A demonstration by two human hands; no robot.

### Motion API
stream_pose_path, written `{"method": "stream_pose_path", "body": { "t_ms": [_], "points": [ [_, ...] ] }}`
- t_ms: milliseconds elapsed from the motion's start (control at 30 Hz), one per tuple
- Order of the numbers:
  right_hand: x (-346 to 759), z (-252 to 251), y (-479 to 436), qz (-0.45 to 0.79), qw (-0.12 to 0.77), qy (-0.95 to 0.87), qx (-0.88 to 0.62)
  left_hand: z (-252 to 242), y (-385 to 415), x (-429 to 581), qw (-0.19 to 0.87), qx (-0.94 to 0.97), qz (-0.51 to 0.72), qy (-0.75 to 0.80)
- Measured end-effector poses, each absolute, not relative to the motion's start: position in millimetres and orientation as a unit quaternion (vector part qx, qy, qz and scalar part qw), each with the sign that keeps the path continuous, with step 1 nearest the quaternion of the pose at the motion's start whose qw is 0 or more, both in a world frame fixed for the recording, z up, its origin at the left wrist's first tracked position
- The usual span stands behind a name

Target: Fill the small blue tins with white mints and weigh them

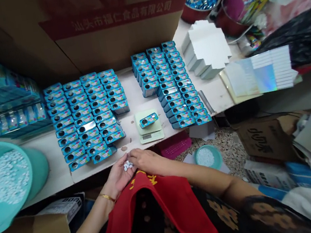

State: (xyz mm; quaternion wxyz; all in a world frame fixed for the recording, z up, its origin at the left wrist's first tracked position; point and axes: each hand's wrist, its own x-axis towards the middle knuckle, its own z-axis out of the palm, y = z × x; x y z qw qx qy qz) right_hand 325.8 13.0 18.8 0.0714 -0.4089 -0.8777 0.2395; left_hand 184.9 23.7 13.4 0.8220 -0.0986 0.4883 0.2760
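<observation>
Several small white candies (128, 165) lie in the palm of my left hand (119, 174), which is cupped upward just off the table's front edge. My right hand (146, 160) rests against it from the right, back up, with its fingers curled down at the palm by the candies. Whatever its fingertips pinch, if anything, is hidden. Just beyond my hands stands a pale green digital scale (159, 135) with one blue tin (148, 120) on it. Rows of similar blue tins stand left (95, 114) and right (172, 86) of the scale.
A teal tub (38, 166) of white candies stands at the left, and a smaller teal basin (216, 156) sits on the floor. A big cardboard box (120, 43) backs the table (129, 81). Stacked white cartons (209, 45) and sticker sheets (260, 72) are at the right.
</observation>
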Motion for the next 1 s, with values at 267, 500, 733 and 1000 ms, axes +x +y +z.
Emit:
{"method": "stream_pose_path", "body": {
  "t_ms": [267,500,733,1000],
  "points": [
    [325,17,15,0.243,0.055,-0.881,-0.402,14,20,181,0.823,-0.114,0.267,0.489],
    [327,12,13,0.244,0.068,-0.873,-0.416,12,21,182,0.828,-0.096,0.258,0.489],
    [332,6,11,0.262,0.081,-0.867,-0.415,11,23,185,0.833,-0.086,0.238,0.492],
    [356,11,23,0.361,0.246,-0.757,-0.486,9,31,190,0.839,-0.075,0.250,0.478]
  ]
}}
